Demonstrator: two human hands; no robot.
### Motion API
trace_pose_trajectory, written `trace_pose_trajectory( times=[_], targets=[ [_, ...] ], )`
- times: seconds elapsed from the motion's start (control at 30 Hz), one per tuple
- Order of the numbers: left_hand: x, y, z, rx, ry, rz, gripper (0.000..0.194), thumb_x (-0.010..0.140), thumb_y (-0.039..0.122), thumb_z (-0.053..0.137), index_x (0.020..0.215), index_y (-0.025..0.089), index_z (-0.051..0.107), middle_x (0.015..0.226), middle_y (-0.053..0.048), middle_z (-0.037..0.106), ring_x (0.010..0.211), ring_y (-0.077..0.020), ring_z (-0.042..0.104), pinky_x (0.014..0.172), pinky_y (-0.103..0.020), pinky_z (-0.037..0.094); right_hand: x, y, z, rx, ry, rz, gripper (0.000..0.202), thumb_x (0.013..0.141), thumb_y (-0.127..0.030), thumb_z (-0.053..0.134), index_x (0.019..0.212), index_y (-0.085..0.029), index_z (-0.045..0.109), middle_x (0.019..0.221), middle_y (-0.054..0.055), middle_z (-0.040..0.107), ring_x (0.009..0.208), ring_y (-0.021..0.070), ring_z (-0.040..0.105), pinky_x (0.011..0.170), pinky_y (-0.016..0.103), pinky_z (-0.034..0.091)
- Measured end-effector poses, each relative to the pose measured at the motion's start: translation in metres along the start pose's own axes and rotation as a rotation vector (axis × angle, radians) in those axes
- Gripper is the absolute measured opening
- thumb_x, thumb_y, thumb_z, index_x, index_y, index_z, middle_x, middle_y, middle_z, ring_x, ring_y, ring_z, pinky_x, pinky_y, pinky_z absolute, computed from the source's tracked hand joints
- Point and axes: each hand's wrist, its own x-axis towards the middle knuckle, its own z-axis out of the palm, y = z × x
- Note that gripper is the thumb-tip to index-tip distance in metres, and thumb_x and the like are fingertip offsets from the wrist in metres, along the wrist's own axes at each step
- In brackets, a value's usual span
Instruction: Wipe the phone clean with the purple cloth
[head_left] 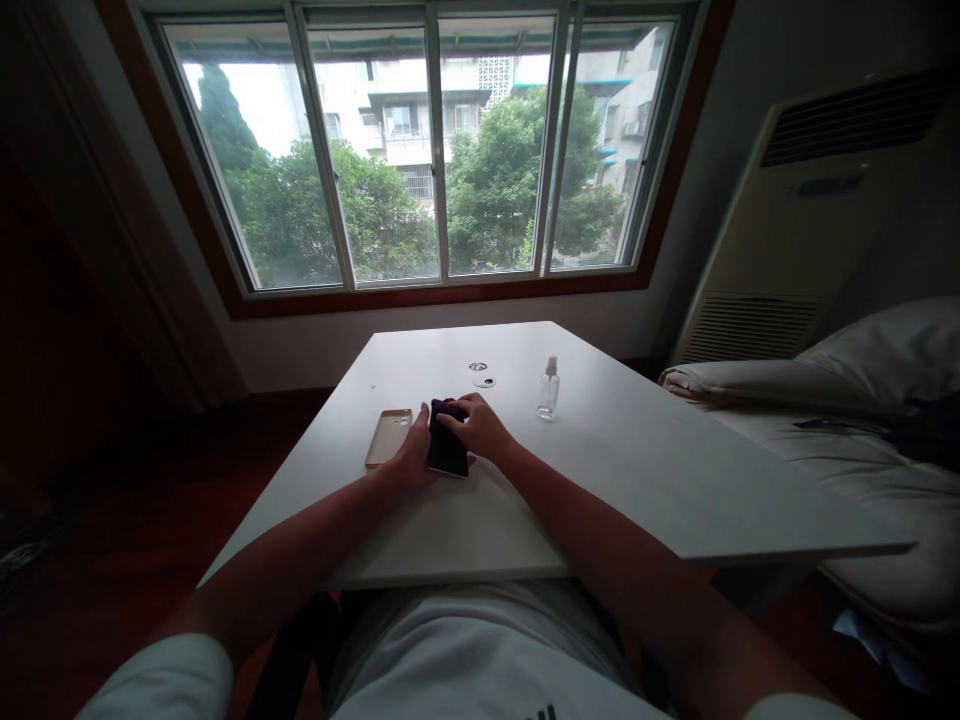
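My left hand (pixel 412 448) is closed around the side of a dark-screened smartphone (pixel 448 455), holding it tilted just above the white table (pixel 600 480). In my right hand (pixel 481 424) is a bunched dark purple cloth (pixel 448 408), pressed on the upper end of the screen. The fingers partly hide the cloth. Beside my left hand lies a tan phone case (pixel 386 440), its camera cut-out at the far end. To the right of my hands a clear spray bottle (pixel 549 390) with a white top stands upright.
Two small round items (pixel 484 381), maybe stickers, lie beyond my hands. Past the table's far edge is a window (pixel 442 150). An air conditioner (pixel 772 220) stands at the right, near a pale covered couch or bed (pixel 825 400).
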Motion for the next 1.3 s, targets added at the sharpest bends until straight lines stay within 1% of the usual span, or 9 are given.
trace_pose_trajectory(
  times=[0.1,0.27,0.33,0.63,0.83,1.07,1.17,1.23,1.3],
  targets=[
    [0.002,0.0,-0.001,-0.019,0.031,0.014,0.068,0.093,0.076,0.039,0.125,0.021,0.063,0.107,-0.014,0.074,0.089,-0.031,0.074,0.078,-0.054,0.062,-0.006,-0.01,0.0,0.042,-0.137,-0.045,0.027,0.093,-0.039,0.06,0.095,-0.022,0.081,0.111,0.009,0.065,0.096,0.0194,0.064,0.095,0.035,0.049],
    [0.001,0.001,-0.002,-0.009,0.059,-0.019,0.075,0.091,0.079,0.035,0.118,0.017,0.066,0.099,-0.015,0.074,0.085,-0.0323,0.074,0.073,-0.052,0.063,-0.014,-0.024,-0.009,0.196,-0.353,-0.094,0.019,0.084,-0.037,0.071,0.09,-0.022,0.081,0.102,0.005,0.068,0.076,0.0163,0.064,0.065,0.028,0.051],
    [0.0,0.001,-0.002,0.03,0.074,-0.033,0.078,0.089,0.082,0.038,0.115,0.015,0.068,0.096,-0.016,0.074,0.084,-0.0334,0.075,0.072,-0.05,0.063,-0.017,-0.028,-0.009,0.202,-0.403,-0.11,0.016,0.081,-0.035,0.074,0.087,-0.021,0.079,0.091,0.003,0.069,0.071,0.0156,0.062,0.061,0.027,0.049],
    [-0.004,-0.001,0.001,0.173,-0.056,-0.022,0.08,0.086,0.084,0.036,0.128,0.021,0.061,0.106,-0.016,0.073,0.088,-0.0329,0.075,0.07,-0.05,0.064,0.003,-0.007,-0.005,0.002,-0.017,-0.112,0.016,0.089,-0.025,0.065,0.096,-0.022,0.079,0.096,0.005,0.068,0.088,0.0184,0.064,0.086,0.032,0.048],
    [-0.006,-0.004,0.0,0.245,-0.09,-0.02,0.084,0.085,0.086,0.035,0.125,0.017,0.063,0.106,-0.019,0.072,0.09,-0.0338,0.074,0.068,-0.05,0.064,0.007,-0.001,-0.01,-0.034,0.052,-0.078,0.017,0.089,-0.029,0.066,0.096,-0.02,0.078,0.097,0.007,0.069,0.09,0.0197,0.064,0.088,0.033,0.047],
    [-0.003,0.001,-0.004,0.075,0.056,-0.079,0.078,0.086,0.085,0.037,0.115,0.018,0.065,0.091,-0.015,0.074,0.079,-0.031,0.074,0.067,-0.047,0.064,-0.003,-0.024,-0.018,0.102,-0.412,-0.002,0.021,0.082,-0.032,0.071,0.094,-0.015,0.079,0.087,0.004,0.072,0.071,0.0134,0.061,0.067,0.025,0.047],
    [-0.003,0.003,-0.005,0.062,0.016,-0.108,0.08,0.085,0.086,0.036,0.111,0.017,0.067,0.088,-0.015,0.073,0.078,-0.0314,0.074,0.066,-0.047,0.064,-0.008,-0.028,-0.023,0.161,-0.622,0.037,0.027,0.077,-0.037,0.076,0.093,-0.015,0.078,0.074,0.001,0.069,0.062,0.0122,0.058,0.059,0.023,0.044],
    [-0.004,0.004,-0.005,0.09,-0.028,-0.1,0.082,0.085,0.086,0.034,0.113,0.017,0.067,0.09,-0.016,0.073,0.08,-0.0331,0.074,0.066,-0.049,0.063,-0.011,-0.028,-0.022,0.167,-0.689,0.012,0.027,0.076,-0.038,0.077,0.092,-0.017,0.078,0.074,0.0,0.069,0.061,0.0123,0.058,0.058,0.023,0.044],
    [-0.004,0.005,-0.004,0.111,-0.026,-0.077,0.085,0.084,0.087,0.03,0.116,0.017,0.067,0.094,-0.017,0.074,0.082,-0.0348,0.074,0.067,-0.051,0.063,-0.011,-0.024,-0.019,0.145,-0.625,-0.047,0.021,0.079,-0.036,0.075,0.09,-0.018,0.079,0.081,0.001,0.07,0.064,0.0124,0.06,0.061,0.024,0.046]
  ],
)
